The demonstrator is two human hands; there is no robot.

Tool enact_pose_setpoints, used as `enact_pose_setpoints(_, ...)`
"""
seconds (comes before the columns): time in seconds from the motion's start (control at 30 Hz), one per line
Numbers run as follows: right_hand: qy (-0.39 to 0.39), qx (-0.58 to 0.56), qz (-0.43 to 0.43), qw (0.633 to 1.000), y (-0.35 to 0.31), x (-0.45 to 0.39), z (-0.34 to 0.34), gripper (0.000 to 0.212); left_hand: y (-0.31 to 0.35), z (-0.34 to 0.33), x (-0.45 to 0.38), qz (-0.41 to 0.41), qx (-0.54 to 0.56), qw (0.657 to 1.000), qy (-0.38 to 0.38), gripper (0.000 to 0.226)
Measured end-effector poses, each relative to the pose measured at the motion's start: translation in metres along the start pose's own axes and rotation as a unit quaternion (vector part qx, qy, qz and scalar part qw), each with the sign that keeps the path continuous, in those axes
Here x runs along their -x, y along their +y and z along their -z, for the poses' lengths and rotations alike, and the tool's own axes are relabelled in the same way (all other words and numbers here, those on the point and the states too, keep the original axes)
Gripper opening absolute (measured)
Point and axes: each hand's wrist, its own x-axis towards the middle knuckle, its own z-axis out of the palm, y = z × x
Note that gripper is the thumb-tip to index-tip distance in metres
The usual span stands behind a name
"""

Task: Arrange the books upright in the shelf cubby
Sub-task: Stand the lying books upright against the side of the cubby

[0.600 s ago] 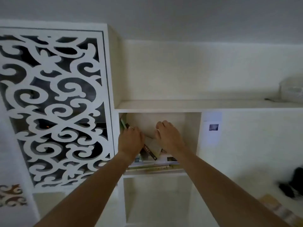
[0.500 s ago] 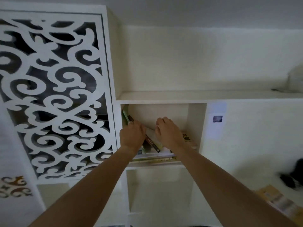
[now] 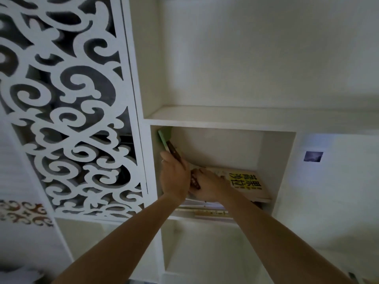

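My left hand [image 3: 174,177] grips leaning books [image 3: 167,141]; right hand [image 3: 207,186] grasps next one off flat pile [image 3: 246,182] beside it. Tip up, press against cubby [image 3: 284,160] wall.

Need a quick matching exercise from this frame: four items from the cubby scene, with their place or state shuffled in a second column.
Things:
1. green book
2. yellow-titled book
3. left hand
4. carved panel

Places or states:
A. lies flat on top of the pile, right part of the cubby
B. leans against the cubby's left wall
C. stands outside the cubby, to its left
D. props up the leaning books

Pairs: 1-B, 2-A, 3-D, 4-C
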Motion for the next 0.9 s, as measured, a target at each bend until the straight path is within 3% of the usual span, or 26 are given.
enact_pose_setpoints(0.07,0.024,-0.01,0.023,0.999,0.008,-0.005,-0.005,0.034,0.002,-0.001,0.003,0.046,0.028,0.998,0.022,0.046)
enact_pose_setpoints(0.17,0.055,0.011,0.053,0.997,0.007,-0.006,-0.011,0.032,0.002,-0.008,0.0,0.081,0.097,0.992,0.02,0.032)
enact_pose_setpoints(0.4,0.121,0.045,0.05,0.99,0.005,-0.002,-0.02,0.032,-0.007,-0.014,-0.015,0.018,0.073,0.997,0.031,0.024)
enact_pose_setpoints(0.63,0.224,-0.038,0.021,0.974,-0.01,-0.01,-0.036,0.06,-0.013,-0.009,-0.006,-0.06,0.148,0.987,-0.004,0.033)
enact_pose_setpoints(0.77,0.234,-0.039,0.02,0.971,-0.023,-0.011,-0.05,0.071,-0.023,-0.003,-0.012,-0.081,0.188,0.978,-0.037,0.038)
enact_pose_setpoints(0.9,0.193,-0.11,0.042,0.974,-0.026,-0.008,-0.065,0.063,-0.036,0.007,-0.027,-0.09,0.172,0.975,-0.109,0.033)
